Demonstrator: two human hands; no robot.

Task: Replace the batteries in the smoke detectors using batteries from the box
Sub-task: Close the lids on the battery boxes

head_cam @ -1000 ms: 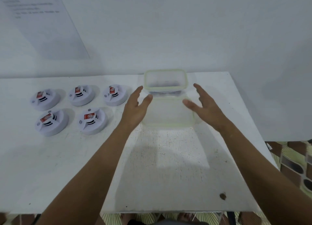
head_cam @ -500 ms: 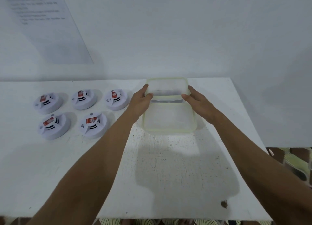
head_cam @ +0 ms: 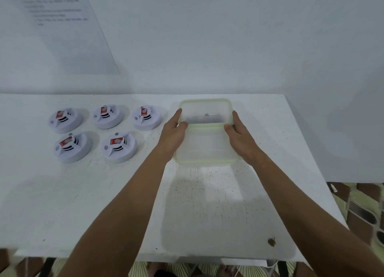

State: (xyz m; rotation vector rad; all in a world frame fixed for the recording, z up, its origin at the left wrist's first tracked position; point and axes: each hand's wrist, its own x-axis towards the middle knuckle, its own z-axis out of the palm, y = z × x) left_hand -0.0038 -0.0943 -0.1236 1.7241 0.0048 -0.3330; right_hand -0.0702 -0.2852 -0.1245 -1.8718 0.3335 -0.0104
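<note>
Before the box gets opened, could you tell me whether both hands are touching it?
Touching: the head view shows the left hand and right hand pressed against opposite sides of the plastic box.

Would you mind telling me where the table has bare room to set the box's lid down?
The near table is bare, from the smoke detectors and box to its front edge. It is crowded far left, around the five detectors. A small brown spot marks the near right.

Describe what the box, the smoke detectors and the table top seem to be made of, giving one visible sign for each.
Box: probably clear plastic, frosted finish; the table shows through its walls, and the rim is pale green. Smoke detectors: likely moulded white plastic, smooth and matt, with slotted vents. Table top: a white painted or coated board; specks and scuffs show, base material unclear.
</note>
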